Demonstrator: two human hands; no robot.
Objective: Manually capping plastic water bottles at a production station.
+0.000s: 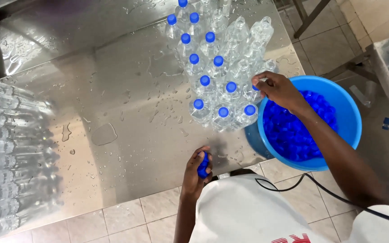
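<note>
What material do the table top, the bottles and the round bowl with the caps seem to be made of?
Table top: probably stainless steel, grey and shiny, with reflections and water drops. Bottles: clear, thin plastic, see-through walls. Bowl: smooth, opaque blue plastic, by its even colour and slight gloss. Caps: blue plastic, likely.

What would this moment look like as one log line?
left hand: holds blue caps | right hand: on bottle | blue tub: caps
</note>
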